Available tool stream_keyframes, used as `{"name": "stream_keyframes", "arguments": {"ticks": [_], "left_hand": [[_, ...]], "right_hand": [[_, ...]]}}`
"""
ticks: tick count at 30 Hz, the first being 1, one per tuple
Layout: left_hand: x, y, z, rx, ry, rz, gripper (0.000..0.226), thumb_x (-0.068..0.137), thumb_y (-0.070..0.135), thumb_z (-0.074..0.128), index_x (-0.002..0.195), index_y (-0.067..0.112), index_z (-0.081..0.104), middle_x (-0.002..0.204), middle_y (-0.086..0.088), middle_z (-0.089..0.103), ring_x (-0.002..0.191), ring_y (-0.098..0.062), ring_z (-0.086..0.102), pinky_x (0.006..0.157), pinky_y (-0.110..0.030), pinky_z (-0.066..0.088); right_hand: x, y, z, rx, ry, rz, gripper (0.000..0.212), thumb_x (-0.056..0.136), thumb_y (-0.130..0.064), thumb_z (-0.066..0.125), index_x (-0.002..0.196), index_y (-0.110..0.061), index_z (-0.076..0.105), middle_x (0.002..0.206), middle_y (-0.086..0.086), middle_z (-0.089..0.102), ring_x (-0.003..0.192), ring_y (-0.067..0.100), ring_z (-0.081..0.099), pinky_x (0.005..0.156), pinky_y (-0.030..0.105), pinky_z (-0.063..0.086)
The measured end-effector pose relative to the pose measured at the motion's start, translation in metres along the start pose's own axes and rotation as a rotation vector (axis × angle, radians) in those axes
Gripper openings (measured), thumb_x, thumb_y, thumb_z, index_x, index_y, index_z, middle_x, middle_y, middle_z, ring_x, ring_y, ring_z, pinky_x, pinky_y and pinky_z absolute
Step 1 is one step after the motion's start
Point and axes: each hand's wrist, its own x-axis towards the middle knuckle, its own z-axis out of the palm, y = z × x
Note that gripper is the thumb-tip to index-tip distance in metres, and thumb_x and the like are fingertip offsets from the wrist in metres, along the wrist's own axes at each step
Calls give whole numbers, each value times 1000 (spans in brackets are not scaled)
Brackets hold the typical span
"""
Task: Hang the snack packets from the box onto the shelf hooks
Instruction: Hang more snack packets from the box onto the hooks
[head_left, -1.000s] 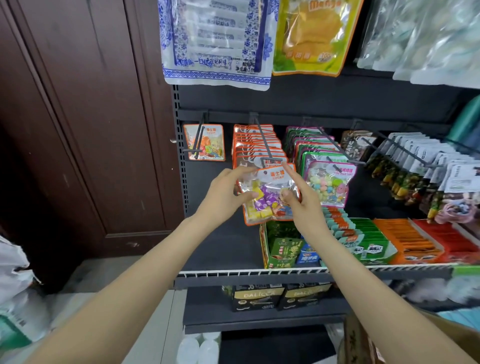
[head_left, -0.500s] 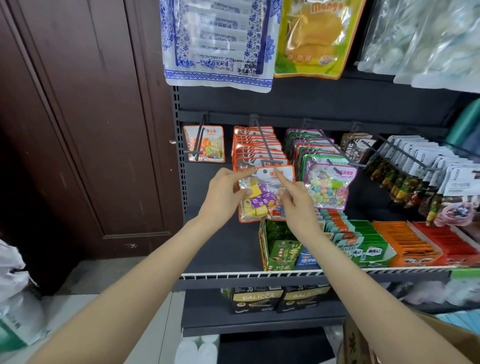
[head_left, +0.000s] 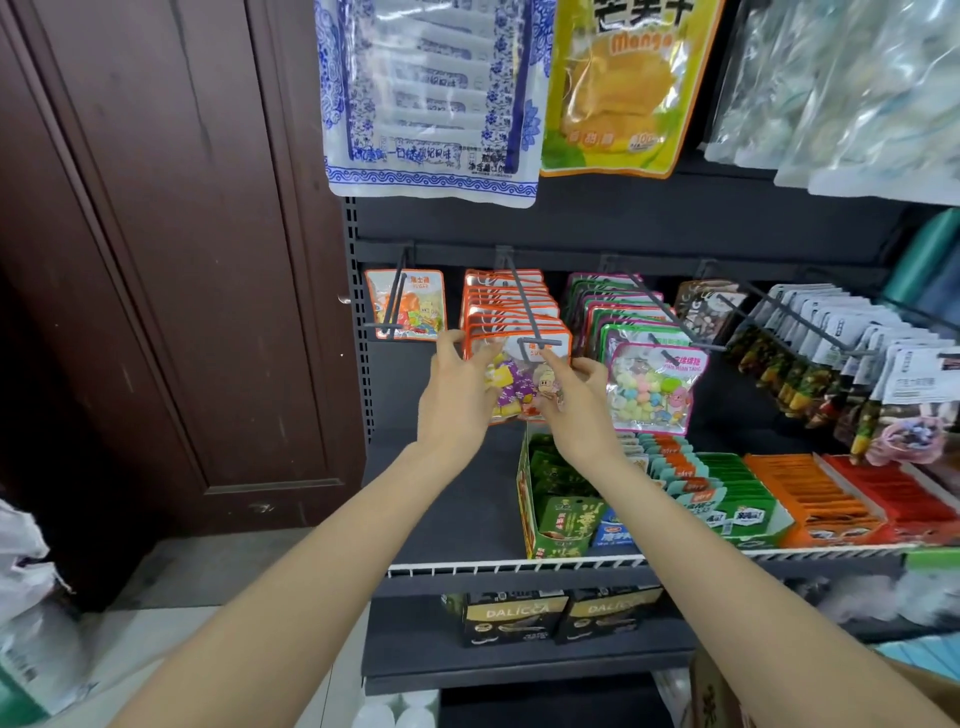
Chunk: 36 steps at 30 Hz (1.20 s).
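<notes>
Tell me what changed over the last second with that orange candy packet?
Both hands pushed the orange packet up and back along the hook, so it now sits against the row of matching packets. The left hand and right hand still hold its sides. The green-edged packets alongside stayed put.

A shop: a dark metal shelf unit (head_left: 571, 223) carries rows of hooks (head_left: 524, 306) hung with many identical snack packets (head_left: 511, 301), display boxes (head_left: 561, 499) of packaged goods stand on the shelf below, and larger bags (head_left: 431, 93) hang above.
</notes>
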Motion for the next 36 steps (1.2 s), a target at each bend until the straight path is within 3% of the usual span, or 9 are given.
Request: {"name": "stream_keyframes", "arguments": {"ticks": [4,7,10,17,23,24,27,32,36], "left_hand": [[-21,8,5,132,168,79,39,80,12,70,118,16,60,122,-11,46,101,-28,51,72,-38,49],[-45,25,17,111,166,179,23,82,17,69,104,13,66,102,-8,55,91,-29,54,67,-38,45],[-76,59,37,11,-88,187,21,90,26,58,108,17,63,100,-1,59,94,-22,55,72,-37,47],[-159,152,130,-166,-548,79,17,95,25,51,99,14,64,85,-1,66,83,-21,63,71,-33,50],[-241,208,227,-155,-801,-30,27,96,16,49,121,7,57,115,-10,62,101,-23,60,81,-29,48],[-252,213,241,-119,-839,-48,30,96,16,48,123,6,54,117,-11,59,104,-24,58,81,-29,46],[-278,220,273,-5,-1018,-107,24,95,19,50,110,1,57,95,-11,54,93,-27,56,73,-33,43],[-303,227,304,37,-1181,-240,32,91,31,59,73,11,44,75,-3,51,81,-22,52,68,-31,41],[-312,232,316,19,-1198,-416,32,84,34,69,82,8,50,79,-6,53,84,-22,53,66,-31,42]], "right_hand": [[-18,3,-17,28,21,-64,44,95,-13,52,138,-16,44,130,4,38,116,9,38,90,5,22],[-42,15,-41,58,-28,-70,33,96,-18,50,129,-18,54,113,-3,52,100,4,47,86,11,37],[-78,44,-70,78,-146,-17,26,94,-14,53,117,-18,63,104,-4,64,95,7,57,76,8,41],[-190,171,-138,-93,-386,256,22,94,-13,52,110,-12,67,106,6,69,100,19,63,79,23,44],[-280,287,-162,-204,-548,469,17,93,-13,51,98,-22,64,99,2,63,98,31,54,75,28,35],[-291,303,-163,-194,-559,513,17,93,-16,52,106,-18,62,107,6,62,105,33,55,76,28,36],[-314,336,-168,-183,-639,635,52,91,-24,56,140,-14,41,141,11,46,129,30,43,97,29,37],[-328,348,-173,52,-884,737,87,81,-35,71,148,-19,19,147,2,36,135,20,35,103,22,29],[-337,351,-171,-31,-968,598,91,82,-21,70,150,-19,10,144,6,41,132,23,39,98,20,31]]}}
